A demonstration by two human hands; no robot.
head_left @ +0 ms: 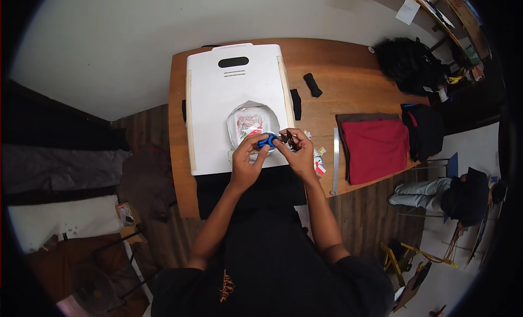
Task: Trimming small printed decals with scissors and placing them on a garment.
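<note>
Step in hand, by judgement: close two-handed fingering of a small blue item (265,142). Next move calls for steady fingertips and a secure hold on both pieces.

Left hand (245,167): thumb and fingers closed on the blue item, which sits between the two hands, over the near edge of the bowl.

Right hand (300,160): fingers curled together on a dark brown piece (289,138), thumb tip against the blue item; the small parts are too blurred to say whether the two are joined.

Just beyond and below the hands: one round whitish bowl (274,118), holding a printed packet (249,121).

Beneath the bowl: one white board (210,131) with a handle slot, laid on the wooden table (316,55).

Right of the right hand, near: small coloured scraps (320,164); then one metal ruler (335,159); farther right, one folded red cloth (377,151) and one black garment (424,131).

Ahead and right: one dark rolled bundle (312,85). Farthest that way: one black bag (408,66).
</note>
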